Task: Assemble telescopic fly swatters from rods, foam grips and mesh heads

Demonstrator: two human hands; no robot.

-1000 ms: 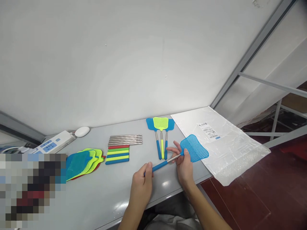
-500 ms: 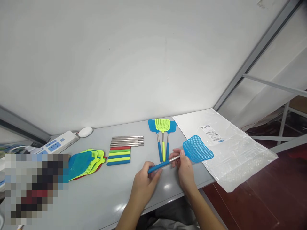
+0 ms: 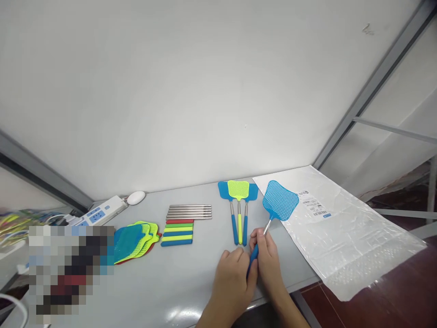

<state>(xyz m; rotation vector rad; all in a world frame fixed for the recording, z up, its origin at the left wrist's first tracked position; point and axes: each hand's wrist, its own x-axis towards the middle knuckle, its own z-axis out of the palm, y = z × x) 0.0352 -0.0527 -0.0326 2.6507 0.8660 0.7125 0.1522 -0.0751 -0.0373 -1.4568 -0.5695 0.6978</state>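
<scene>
A blue fly swatter (image 3: 280,200) is held between my hands, its mesh head up and tilted right. My left hand (image 3: 234,278) is closed round the lower part of its blue handle. Higher up, my right hand (image 3: 266,253) grips it where the handle meets the metal rod. Just behind, a yellow-green fly swatter (image 3: 240,191) lies between two blue ones. To the left are a row of coloured handle grips (image 3: 177,234), several metal rods (image 3: 189,212) and a stack of loose swatter heads (image 3: 134,241) in blue, yellow-green and red.
A white plastic mailing bag (image 3: 337,232) with a label lies over the table's right end. At the left are a power strip (image 3: 107,210), a white oval object (image 3: 136,197) and a pixelated patch. The wall rises behind the grey table (image 3: 143,291).
The fly swatter has turned from nearly level to more upright, head up. My left hand has moved right and wraps its handle more fully. The view has shifted slightly.
</scene>
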